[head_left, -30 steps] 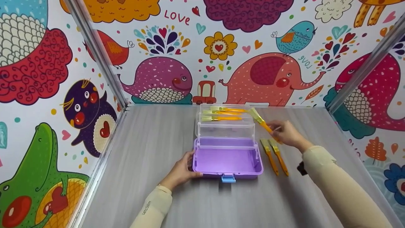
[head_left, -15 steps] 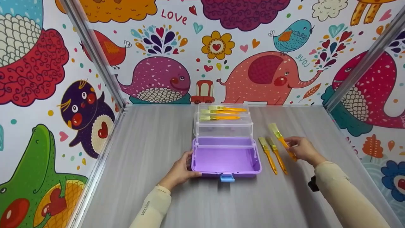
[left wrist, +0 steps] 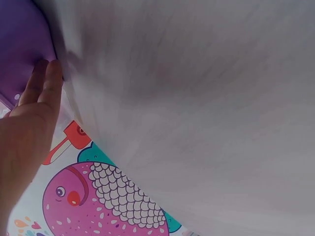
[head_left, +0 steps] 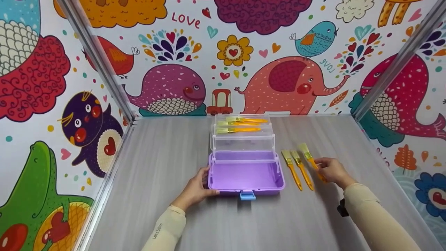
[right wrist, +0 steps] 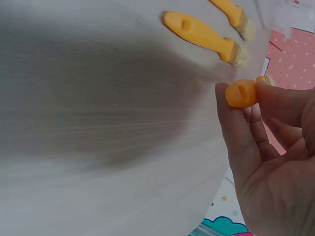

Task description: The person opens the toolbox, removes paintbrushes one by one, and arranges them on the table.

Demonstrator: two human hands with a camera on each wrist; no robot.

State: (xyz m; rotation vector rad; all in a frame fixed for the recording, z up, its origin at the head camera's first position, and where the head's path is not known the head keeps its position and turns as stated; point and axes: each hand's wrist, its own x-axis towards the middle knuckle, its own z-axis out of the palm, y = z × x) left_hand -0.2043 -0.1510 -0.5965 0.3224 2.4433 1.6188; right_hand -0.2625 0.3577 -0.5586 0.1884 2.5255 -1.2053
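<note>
In the head view my right hand (head_left: 333, 171) pinches a paintbrush (head_left: 310, 158) by its orange handle, bristles pointing away. The right wrist view shows the handle end (right wrist: 242, 94) between thumb and fingers, close over the table. Left of it lie a middle paintbrush (head_left: 302, 169) and another paintbrush (head_left: 291, 168), roughly parallel. My left hand (head_left: 195, 188) rests against the near left corner of a purple storage box (head_left: 244, 174), thumb along the front. In the left wrist view its straight fingers (left wrist: 49, 88) touch the box's side wall (left wrist: 22, 39).
The box stands with clear tiered trays (head_left: 244, 143) folded out behind it; several more paintbrushes (head_left: 249, 130) lie in the upper ones. A blue latch (head_left: 247, 195) hangs at its front. Patterned walls (head_left: 167, 87) with metal corner posts (head_left: 97, 59) enclose the grey table (head_left: 167, 153).
My right hand has brought its paintbrush from beside the upper trays, rightward and nearer, to beside the two lying brushes. The left hand stays at the box corner.
</note>
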